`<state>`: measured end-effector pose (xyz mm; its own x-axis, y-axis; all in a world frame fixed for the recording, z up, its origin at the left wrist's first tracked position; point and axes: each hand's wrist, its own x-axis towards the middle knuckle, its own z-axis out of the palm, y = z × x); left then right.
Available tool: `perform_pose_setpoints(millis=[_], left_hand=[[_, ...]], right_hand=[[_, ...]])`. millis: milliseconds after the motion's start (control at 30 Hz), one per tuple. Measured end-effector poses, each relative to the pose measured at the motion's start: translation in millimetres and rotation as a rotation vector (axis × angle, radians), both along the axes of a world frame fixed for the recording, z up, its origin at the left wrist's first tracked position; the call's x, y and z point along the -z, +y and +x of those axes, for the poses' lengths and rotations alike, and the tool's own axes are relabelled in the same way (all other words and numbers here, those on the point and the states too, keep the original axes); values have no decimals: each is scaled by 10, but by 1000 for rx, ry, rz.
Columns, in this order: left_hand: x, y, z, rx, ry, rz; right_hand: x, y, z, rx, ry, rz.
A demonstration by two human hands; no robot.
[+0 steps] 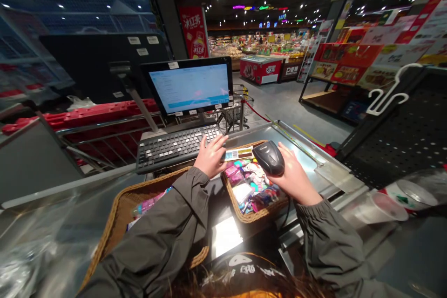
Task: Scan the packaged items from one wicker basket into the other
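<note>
My left hand (212,154) pinches one end of a slim flat package (239,153) with a barcode and a brown-and-yellow end. Its fingers lie just off the right end of the black keyboard (178,145). My right hand (295,174) is wrapped round a black handheld barcode scanner (268,157), whose head is at the package's right end. Under both, a wicker basket (244,218) holds several small colourful packets (249,184). A larger wicker basket (117,205) with a few packaged items (151,205) sits under my left forearm, which hides part of it.
A lit monitor (190,84) stands behind the keyboard, beside a second dark screen (104,63) seen from behind. The metal counter (310,139) extends right, towards a dark perforated panel with a white hanger (389,93). Clear cups (379,205) stand at right.
</note>
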<state>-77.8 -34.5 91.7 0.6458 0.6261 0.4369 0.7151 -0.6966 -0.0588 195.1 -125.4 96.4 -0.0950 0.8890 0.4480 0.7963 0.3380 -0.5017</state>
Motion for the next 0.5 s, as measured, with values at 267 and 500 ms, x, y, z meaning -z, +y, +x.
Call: perform_pose_setpoints(millis=[267,500], left_hand=[[-307,-108,-372,-85,-61,111],[-608,-156,-622,-125,-83,226]], right_hand=[[-150,-35,-322,-72,-66,28],[-346,-63,-712,-179,-135,90]])
